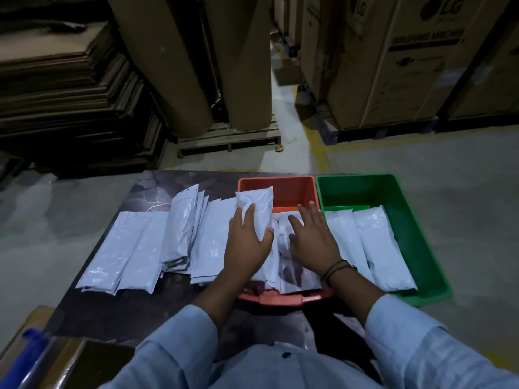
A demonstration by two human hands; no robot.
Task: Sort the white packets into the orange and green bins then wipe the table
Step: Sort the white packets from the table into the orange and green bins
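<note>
A: Where's the packet?

B: In the left hand (247, 242), fingers (247, 217) wrapped round the packet (257, 209) at the orange bin's (280, 189) left edge.

A: The other hand?

B: The right hand (311, 240) lies flat, fingers spread, on packets inside that bin. Two more lie in the green bin (404, 220); the rest (146, 242) cover the desk (92, 318).

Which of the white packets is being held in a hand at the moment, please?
The plump packet gripped by the left hand, lifted at the orange bin's left edge; every other packet lies flat.
</note>
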